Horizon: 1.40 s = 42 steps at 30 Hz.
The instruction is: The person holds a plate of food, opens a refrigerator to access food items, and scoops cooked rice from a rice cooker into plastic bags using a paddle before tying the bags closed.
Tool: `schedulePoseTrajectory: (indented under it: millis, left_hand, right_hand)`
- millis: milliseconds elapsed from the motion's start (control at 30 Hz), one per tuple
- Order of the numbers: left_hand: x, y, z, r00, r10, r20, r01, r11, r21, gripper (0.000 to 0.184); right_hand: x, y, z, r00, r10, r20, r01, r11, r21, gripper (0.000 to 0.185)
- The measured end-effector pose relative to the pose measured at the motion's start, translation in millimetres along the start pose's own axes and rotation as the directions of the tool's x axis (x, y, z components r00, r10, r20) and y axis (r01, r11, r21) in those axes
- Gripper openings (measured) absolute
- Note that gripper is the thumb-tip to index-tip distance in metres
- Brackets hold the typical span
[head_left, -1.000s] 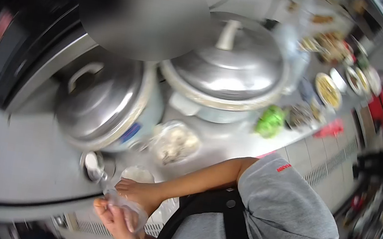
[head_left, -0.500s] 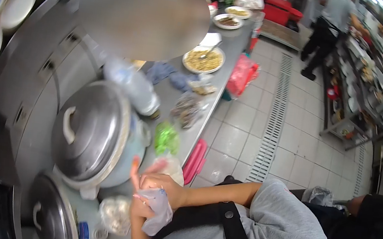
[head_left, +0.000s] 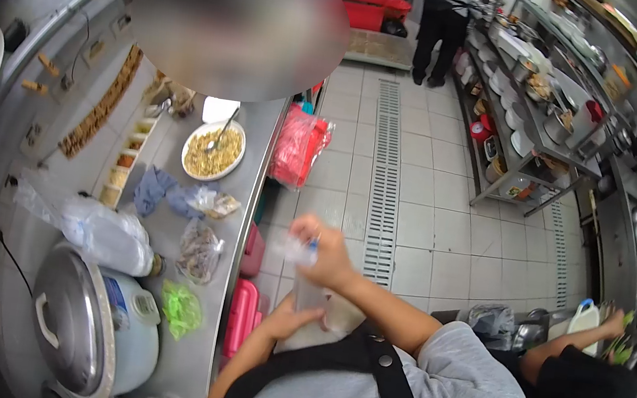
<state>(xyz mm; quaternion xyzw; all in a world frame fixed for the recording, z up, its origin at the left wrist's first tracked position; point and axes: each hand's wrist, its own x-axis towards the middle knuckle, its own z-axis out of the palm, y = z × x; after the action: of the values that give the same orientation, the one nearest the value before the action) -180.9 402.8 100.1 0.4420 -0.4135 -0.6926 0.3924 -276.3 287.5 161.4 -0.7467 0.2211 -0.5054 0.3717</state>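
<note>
In front of my apron, beyond the counter's edge, a thin see-through plastic bag (head_left: 308,289) is stretched between my hands. My right hand (head_left: 324,258) is up at its top, fingers pinched on the bunched film, with a bit of blue showing there. Lower down, my left hand (head_left: 293,322) is wrapped around the side of the bag, its thumb across the front. Something pale shows behind the left fingers, but what it is I cannot make out.
Along the steel counter (head_left: 196,328) stand a lidded pot (head_left: 122,334), a green bag (head_left: 181,310), a blue cloth (head_left: 159,191) and a bowl of food (head_left: 213,150). A pink bin (head_left: 242,319) sits below. Others work near the shelving (head_left: 538,140) and at lower right.
The view has swung, bringing more of the floor in. My hands, close together beside the counter before, are now farther apart with the bag drawn out between them.
</note>
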Motion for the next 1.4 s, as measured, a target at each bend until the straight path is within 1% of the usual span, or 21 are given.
schedulePoseTrajectory:
  millis: [33, 67, 167, 233, 333, 400, 467, 533, 600, 633, 700, 733, 767, 833, 867, 967, 1000, 1100, 1167, 1300, 1400]
  left_hand:
    - [14, 1, -1, 0.996, -0.091, 0.007, 0.091, 0.990, -0.110, 0.033]
    - [32, -9, -6, 0.995, -0.048, 0.086, 0.057, 0.993, -0.102, 0.034]
    - [77, -27, -7, 0.996, 0.031, 0.079, -0.020, 0.990, -0.139, 0.039]
    - [99, -9, -10, 0.986, -0.089, 0.144, 0.114, 0.978, -0.176, 0.047]
    - [142, 13, -22, 0.971, 0.020, 0.237, 0.017, 0.988, -0.151, 0.054]
    - [181, 14, -36, 0.958, 0.100, 0.267, -0.062, 0.987, -0.148, 0.060]
    - [220, 0, -53, 0.955, 0.143, 0.262, -0.108, 0.984, -0.142, 0.068]
    - [234, 17, -74, 0.973, 0.150, 0.176, -0.115, 0.974, -0.194, 0.069]
    - [238, 48, -100, 0.986, 0.158, 0.047, -0.151, 0.980, -0.127, 0.075]
    - [237, 61, -113, 0.986, 0.169, 0.001, -0.167, 0.976, -0.143, 0.075]
    - [233, 78, -139, 0.970, 0.244, 0.015, -0.245, 0.967, 0.069, 0.078]
    - [235, 79, -149, 0.964, 0.266, 0.013, -0.265, 0.954, 0.136, 0.083]
    - [236, 76, -154, 0.962, 0.270, -0.033, -0.264, 0.957, 0.118, 0.083]
    - [240, 73, -164, 0.780, 0.618, -0.098, -0.409, 0.622, 0.668, 0.088]
    - [241, 77, -170, 0.770, 0.623, -0.138, -0.387, 0.627, 0.676, 0.088]
    - [241, 86, -180, 0.796, 0.499, -0.343, -0.044, 0.613, 0.789, 0.081]
    - [245, 87, -186, 0.780, 0.501, -0.375, -0.023, 0.622, 0.783, 0.081]
    - [248, 95, -216, 0.666, 0.467, -0.582, 0.165, 0.669, 0.725, 0.075]
    - [244, 109, -232, 0.445, 0.671, -0.593, 0.263, 0.534, 0.803, 0.065]
    - [248, 178, -255, 0.201, 0.860, -0.469, 0.421, 0.357, 0.834, 0.052]
    - [252, 257, -257, 0.041, 0.945, -0.324, 0.339, 0.292, 0.894, 0.050]
  right_hand:
    - [7, 9, -14, 0.985, 0.160, 0.059, -0.153, 0.983, -0.099, 0.039]
    - [14, 20, -28, 0.943, 0.313, 0.115, -0.286, 0.936, -0.204, 0.049]
    - [39, 35, -67, 0.971, 0.173, 0.162, -0.081, 0.885, -0.458, 0.100]
    - [63, 14, -80, 0.930, 0.074, 0.361, 0.123, 0.861, -0.493, 0.108]
    - [92, 4, -79, 0.756, 0.086, 0.649, 0.239, 0.887, -0.395, 0.106]
    - [109, 11, -75, 0.487, 0.375, 0.789, 0.332, 0.755, -0.565, 0.103]
    - [126, 39, -77, 0.319, 0.688, 0.652, 0.274, 0.591, -0.758, 0.087]
    - [134, 83, -87, 0.239, 0.881, 0.409, 0.261, 0.347, -0.901, 0.053]
    - [157, 106, -88, 0.222, 0.827, 0.517, 0.285, 0.452, -0.845, 0.023]
    - [167, 119, -90, 0.201, 0.813, 0.546, 0.323, 0.472, -0.821, 0.023]
    - [189, 148, -90, 0.336, 0.570, 0.749, 0.035, 0.788, -0.615, 0.011]
    - [199, 166, -86, 0.319, 0.543, 0.776, -0.104, 0.834, -0.541, 0.009]
    - [201, 183, -81, 0.280, 0.528, 0.802, -0.085, 0.845, -0.527, 0.009]
    - [209, 213, -71, 0.198, 0.683, 0.703, -0.681, 0.612, -0.403, 0.009]
    - [223, 199, -52, 0.110, 0.721, 0.684, -0.764, 0.502, -0.406, 0.009]
    - [253, 221, -33, 0.031, 0.623, 0.782, -0.721, 0.556, -0.414, 0.011]
    - [261, 227, -28, 0.012, 0.606, 0.796, -0.706, 0.568, -0.422, 0.011]
    - [274, 241, -13, 0.160, 0.560, 0.813, -0.640, 0.685, -0.347, 0.009]
    - [287, 261, -16, 0.158, 0.470, 0.868, -0.616, 0.734, -0.285, 0.018]
    - [306, 239, -13, 0.263, 0.489, 0.832, -0.752, 0.644, -0.140, 0.018]
    - [314, 247, -16, 0.295, 0.293, 0.910, -0.955, 0.083, 0.283, 0.015]
